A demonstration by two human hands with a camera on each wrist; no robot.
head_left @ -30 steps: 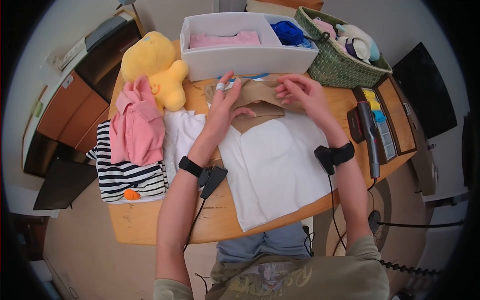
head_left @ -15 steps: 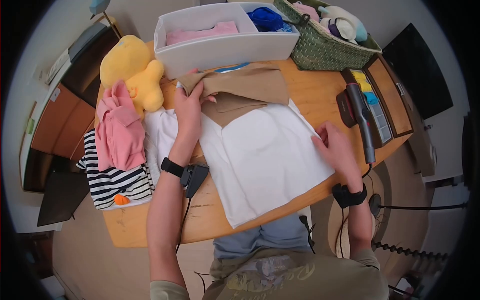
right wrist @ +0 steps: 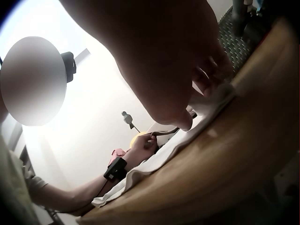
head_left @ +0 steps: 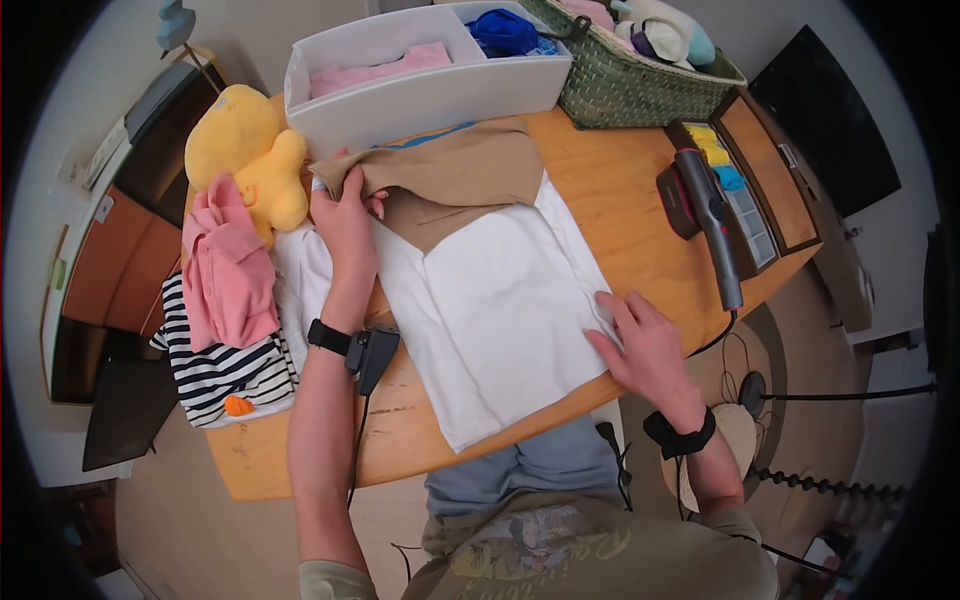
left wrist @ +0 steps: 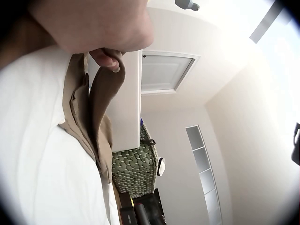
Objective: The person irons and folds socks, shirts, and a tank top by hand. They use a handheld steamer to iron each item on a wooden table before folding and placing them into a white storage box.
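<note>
A white garment (head_left: 520,300) with a brown upper part (head_left: 460,170) lies spread on the wooden table. My left hand (head_left: 345,225) pinches the brown cloth at its upper left corner, thumb on top; the left wrist view shows fingertips (left wrist: 112,64) under a raised brown fold (left wrist: 105,91). At the garment's lower right edge is my right hand (head_left: 645,345), its fingers spread and slightly bent. In the right wrist view its fingers touch the white cloth edge (right wrist: 206,110); whether they grip it is too dark to tell.
Behind the garment stand a white divided box (head_left: 430,100) and a green woven basket (head_left: 640,95). A yellow plush (head_left: 245,150), pink shirt (head_left: 230,275) and striped cloth (head_left: 215,365) are left. On the right lie a dark styling tool (head_left: 715,230) and an open wooden case (head_left: 775,180).
My right hand has left the brown part and moved down the garment's right side to its lower edge. My left hand has taken hold of the brown corner, now spread flatter; the head view has shifted.
</note>
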